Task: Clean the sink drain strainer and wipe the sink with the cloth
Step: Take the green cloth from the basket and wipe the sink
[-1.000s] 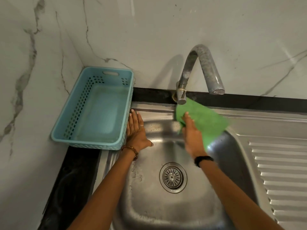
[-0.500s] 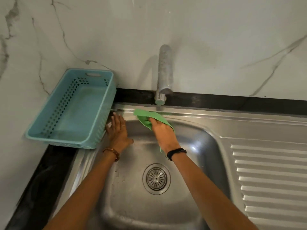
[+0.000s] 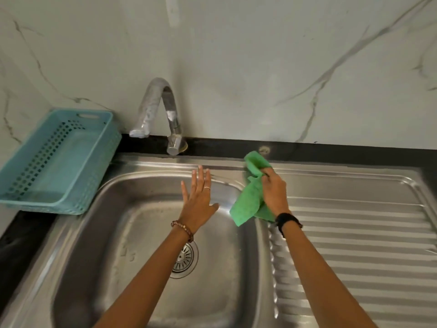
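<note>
Green cloth (image 3: 250, 200) was bunched tight in the right hand (image 3: 274, 190) at the sink's (image 3: 151, 209) back right corner for wiping, while the left hand (image 3: 197, 197) hovered flat and empty above the strainer (image 3: 186, 259).

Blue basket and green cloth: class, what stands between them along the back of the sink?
In the head view, the curved tap stands between the blue basket and the green cloth. The open left hand also lies between them, nearer the cloth.

Crumpled green cloth (image 3: 251, 200) hangs over the steel sink's (image 3: 146, 176) back-right rim; round strainer (image 3: 185, 259) sits in the basin floor.
</note>
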`<state>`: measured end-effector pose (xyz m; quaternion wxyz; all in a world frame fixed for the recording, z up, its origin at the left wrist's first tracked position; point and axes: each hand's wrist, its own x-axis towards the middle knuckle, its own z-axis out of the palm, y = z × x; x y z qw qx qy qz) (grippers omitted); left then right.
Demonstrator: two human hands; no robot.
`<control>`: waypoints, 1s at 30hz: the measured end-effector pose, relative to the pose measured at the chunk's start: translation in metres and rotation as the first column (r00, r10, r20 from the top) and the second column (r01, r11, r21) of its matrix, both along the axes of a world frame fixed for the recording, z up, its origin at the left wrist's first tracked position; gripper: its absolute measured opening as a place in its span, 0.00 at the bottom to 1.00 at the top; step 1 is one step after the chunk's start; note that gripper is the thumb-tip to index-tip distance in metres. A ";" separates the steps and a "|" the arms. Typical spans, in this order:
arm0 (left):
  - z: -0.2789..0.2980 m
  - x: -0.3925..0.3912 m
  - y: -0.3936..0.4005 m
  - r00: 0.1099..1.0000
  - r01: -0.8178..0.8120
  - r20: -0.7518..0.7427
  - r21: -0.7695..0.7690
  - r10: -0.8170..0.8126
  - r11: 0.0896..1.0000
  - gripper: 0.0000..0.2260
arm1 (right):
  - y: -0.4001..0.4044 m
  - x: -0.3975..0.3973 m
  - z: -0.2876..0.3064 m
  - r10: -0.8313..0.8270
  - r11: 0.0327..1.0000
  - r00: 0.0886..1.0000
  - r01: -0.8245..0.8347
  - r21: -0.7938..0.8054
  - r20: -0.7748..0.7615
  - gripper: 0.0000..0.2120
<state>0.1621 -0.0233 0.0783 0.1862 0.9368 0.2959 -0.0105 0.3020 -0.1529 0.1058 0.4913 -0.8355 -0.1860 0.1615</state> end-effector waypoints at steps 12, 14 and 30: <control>0.007 0.047 -0.027 0.993 0.119 -0.023 0.089 -0.117 0.989 0.31 | -0.122 0.037 0.090 -0.036 0.810 0.926 0.247 0.531 -0.376 0.12; 0.010 0.055 -0.027 0.992 0.118 -0.042 0.067 -0.115 0.991 0.30 | -0.115 0.038 0.102 -0.004 0.905 0.996 0.044 0.424 -0.094 0.12; 0.006 0.070 -0.012 0.989 0.130 -0.113 0.415 -0.091 0.900 0.25 | -0.057 0.042 -0.037 0.403 0.710 0.858 -0.075 -0.701 0.317 0.51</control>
